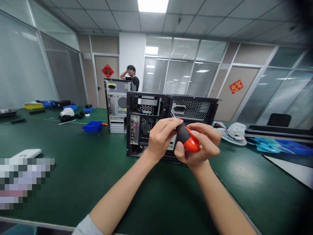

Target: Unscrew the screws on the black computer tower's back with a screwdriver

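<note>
A screwdriver (pixel 188 137) with a fat orange-and-black handle is in both of my hands. My right hand (pixel 204 143) is closed round the handle's rounded end. My left hand (pixel 161 135) pinches its front part, near where the thin metal shaft starts. The shaft points up and left, toward the back panel of a black computer case (pixel 213 112); I cannot tell whether its tip touches the panel. Left of that stands a second black computer case (pixel 129 130) with ports and slots showing. My hands hide the lower middle of the cases.
A grey computer case (pixel 117 112) stands behind on the left, beside a blue tray (pixel 93 126). On the right lie a white fan part (pixel 236 132) and light-blue fan blades (pixel 267 145). A person (pixel 134 80) is at the back. The green table (pixel 97 169) spreads beneath everything.
</note>
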The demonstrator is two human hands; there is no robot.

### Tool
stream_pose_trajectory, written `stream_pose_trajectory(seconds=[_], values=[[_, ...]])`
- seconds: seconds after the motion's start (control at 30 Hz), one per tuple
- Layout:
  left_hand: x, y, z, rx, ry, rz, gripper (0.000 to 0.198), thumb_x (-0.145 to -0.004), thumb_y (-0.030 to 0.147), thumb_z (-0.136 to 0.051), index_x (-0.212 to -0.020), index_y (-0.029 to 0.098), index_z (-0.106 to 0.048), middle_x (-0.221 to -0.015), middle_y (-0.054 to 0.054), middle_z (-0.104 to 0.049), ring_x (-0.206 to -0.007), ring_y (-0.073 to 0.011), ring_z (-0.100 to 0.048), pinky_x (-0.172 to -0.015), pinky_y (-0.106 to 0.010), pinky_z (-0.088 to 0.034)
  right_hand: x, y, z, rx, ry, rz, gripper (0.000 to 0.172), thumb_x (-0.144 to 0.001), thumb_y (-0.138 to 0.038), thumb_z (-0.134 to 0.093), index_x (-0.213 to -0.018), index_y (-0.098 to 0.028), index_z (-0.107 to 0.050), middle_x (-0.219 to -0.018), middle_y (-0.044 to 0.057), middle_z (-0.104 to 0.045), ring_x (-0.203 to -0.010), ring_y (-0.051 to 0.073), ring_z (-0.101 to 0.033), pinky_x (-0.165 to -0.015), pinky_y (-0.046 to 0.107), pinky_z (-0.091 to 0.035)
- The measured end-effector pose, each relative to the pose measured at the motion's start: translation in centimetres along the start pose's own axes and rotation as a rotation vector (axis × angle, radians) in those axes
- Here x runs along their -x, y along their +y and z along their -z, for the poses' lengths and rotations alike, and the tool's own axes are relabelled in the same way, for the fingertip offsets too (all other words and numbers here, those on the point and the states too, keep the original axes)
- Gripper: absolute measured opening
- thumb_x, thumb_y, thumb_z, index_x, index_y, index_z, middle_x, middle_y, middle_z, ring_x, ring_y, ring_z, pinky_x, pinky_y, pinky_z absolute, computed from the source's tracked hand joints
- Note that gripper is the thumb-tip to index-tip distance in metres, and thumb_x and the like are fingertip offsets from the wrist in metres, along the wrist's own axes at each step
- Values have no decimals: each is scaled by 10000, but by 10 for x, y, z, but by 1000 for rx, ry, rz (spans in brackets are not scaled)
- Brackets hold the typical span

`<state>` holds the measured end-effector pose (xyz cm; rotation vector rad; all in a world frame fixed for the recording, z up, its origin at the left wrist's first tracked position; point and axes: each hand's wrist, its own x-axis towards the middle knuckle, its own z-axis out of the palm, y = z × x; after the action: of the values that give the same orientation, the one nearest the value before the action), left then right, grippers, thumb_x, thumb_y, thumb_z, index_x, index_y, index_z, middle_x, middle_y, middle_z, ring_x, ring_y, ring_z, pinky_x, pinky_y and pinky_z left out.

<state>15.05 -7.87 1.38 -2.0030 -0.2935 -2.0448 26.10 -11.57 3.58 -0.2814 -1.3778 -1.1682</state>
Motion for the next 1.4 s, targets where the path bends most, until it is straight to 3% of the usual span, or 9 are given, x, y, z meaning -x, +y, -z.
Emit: stream_pose_trajectory(seconds=[0.2,0.37,0.53,0.8,0.97,1.1,1.4], values=[[-3,-4,0,-17,-6,-100,238,-902,122,-485,-1103,143,-610,-1022,-66,-686,-1033,-137,-622,-915,-279,-539,-16,7,16,-64,-235,116,297,-788,-233,-561,-1066,-199,-462,-957,82,-554,-850,207,-581,-682,348,-539],[-4,-5,1,-42,-14,-103,257,-918,129,-456,-1136,154,-589,-1049,-63,-678,-1053,-142,-619,-923,-301,-544,-37,5,35,-78,-550,68,290,-764,-154,-634,-1030,-160,-518,-947,96,-604,-837,194,-589,-703,307,-530],[-5,-5,2,-62,-21,-115,260,-921,113,-441,-1138,136,-581,-1062,-78,-667,-1064,-142,-613,-936,-301,-539,-49,5,50,-91,-686,15,289,-793,-129,-634,-1071,-158,-561,-1050,103,-618,-885,185,-605,-724,277,-517],[-4,-6,4,-85,-33,-106,278,-925,114,-432,-1175,148,-548,-1092,-74,-648,-1070,-131,-600,-941,-295,-531,-51,8,66,-138,-788,-75,358,-847,-76,-565,-1168,-233,-574,-1181,64,-578,-939,142,-619,-750,227,-521],[-2,-10,4,-116,-61,-122,286,-937,146,-418,-1201,166,-523,-1125,-62,-637,-1100,-127,-587,-946,-289,-524,-49,5,70,-184,-840,-43,500,-864,-30,-493,-1273,-316,-517,-1305,36,-517,-1140,192,-544,-899,303,-513],[1,-13,2,-139,-104,-163,308,-941,166,-416,-1239,172,-496,-1154,-66,-627,-1145,-132,-566,-952,-291,-513,-49,4,69,-182,-880,14,486,-887,-17,-420,-1291,-273,-510,-1308,43,-528,-1198,205,-492,-978,360,-471],[4,-15,-1,-141,-89,-195,354,-924,145,-454,-1278,165,-458,-1189,-82,-606,-1134,-145,-575,-950,-296,-516,-50,2,66,-258,-871,-2,433,-890,-26,-449,-1293,-174,-498,-1281,72,-556,-1199,226,-476,-987,392,-467]])
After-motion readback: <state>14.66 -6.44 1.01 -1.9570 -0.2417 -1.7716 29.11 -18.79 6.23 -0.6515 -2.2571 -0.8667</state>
